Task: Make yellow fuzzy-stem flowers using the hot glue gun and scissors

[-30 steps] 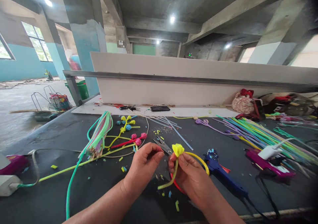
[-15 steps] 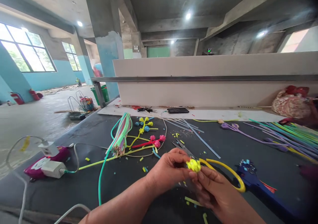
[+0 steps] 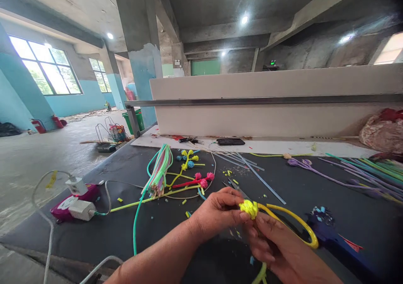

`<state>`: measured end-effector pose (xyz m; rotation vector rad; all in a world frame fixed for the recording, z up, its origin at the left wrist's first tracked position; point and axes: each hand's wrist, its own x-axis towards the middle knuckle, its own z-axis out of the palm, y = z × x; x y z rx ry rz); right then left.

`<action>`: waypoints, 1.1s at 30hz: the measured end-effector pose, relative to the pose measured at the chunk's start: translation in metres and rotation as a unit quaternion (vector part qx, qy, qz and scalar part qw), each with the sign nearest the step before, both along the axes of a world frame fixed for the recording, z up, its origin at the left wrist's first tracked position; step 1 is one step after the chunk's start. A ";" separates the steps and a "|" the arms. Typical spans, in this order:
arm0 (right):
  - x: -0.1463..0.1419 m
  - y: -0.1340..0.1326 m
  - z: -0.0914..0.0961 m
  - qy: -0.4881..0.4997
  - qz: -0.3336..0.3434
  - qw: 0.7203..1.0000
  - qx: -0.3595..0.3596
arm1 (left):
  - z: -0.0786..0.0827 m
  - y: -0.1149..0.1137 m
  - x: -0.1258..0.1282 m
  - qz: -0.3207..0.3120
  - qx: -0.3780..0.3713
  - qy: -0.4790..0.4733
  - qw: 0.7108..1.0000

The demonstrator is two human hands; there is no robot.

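My left hand (image 3: 218,213) and my right hand (image 3: 277,246) meet over the dark table (image 3: 94,229), both pinching a small yellow knotted bud (image 3: 249,208) at the end of a yellow cord (image 3: 299,225). The cord loops out to the right and comes back under my right hand. Scissors (image 3: 234,188) lie just behind my hands, partly hidden by them.
A bundle of pastel cords (image 3: 159,170) and finished buds on stems (image 3: 192,173) lie to the left. More cords (image 3: 362,173) fan out on the right. A blue glue gun (image 3: 333,238) lies right of my hands, a pink device with a white plug (image 3: 77,202) far left. A phone (image 3: 230,141) rests by the white board.
The view has swung left. My hands have closed together on the yellow bud, which was held up above my right hand a second ago and now sits between both sets of fingertips.
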<state>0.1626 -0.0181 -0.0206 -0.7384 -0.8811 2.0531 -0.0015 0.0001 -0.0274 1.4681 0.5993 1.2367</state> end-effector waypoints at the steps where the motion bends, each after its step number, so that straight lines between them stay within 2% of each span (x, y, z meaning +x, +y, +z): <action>1: 0.000 0.000 0.002 0.008 0.000 1.000 -0.007 | 0.002 0.001 0.000 -0.007 0.005 0.002 1.000; 9: 0.017 0.001 0.007 0.037 -0.031 0.998 -0.031 | 0.031 0.005 0.008 -0.031 0.055 0.072 0.995; 12: 0.021 0.001 0.010 0.033 -0.033 0.999 -0.026 | 0.039 0.006 0.009 -0.065 0.070 0.096 0.991; 16: 0.021 0.003 0.014 0.033 -0.039 0.999 -0.020 | 0.044 0.009 0.012 -0.123 0.032 0.076 0.989; 19: 0.019 0.005 0.012 0.032 -0.053 0.998 -0.013 | 0.041 0.009 0.016 -0.123 -0.009 0.028 0.992; 24: 0.016 0.005 0.009 0.021 -0.061 0.998 -0.013 | 0.021 0.008 0.022 -0.104 -0.095 -0.069 0.988; 28: 0.012 0.005 0.006 0.018 -0.059 0.998 -0.008 | 0.009 0.009 0.020 -0.066 -0.087 -0.115 0.987; 33: 0.009 0.009 -0.004 0.028 -0.080 0.996 -0.002 | 0.005 0.012 0.019 -0.066 -0.102 -0.127 0.984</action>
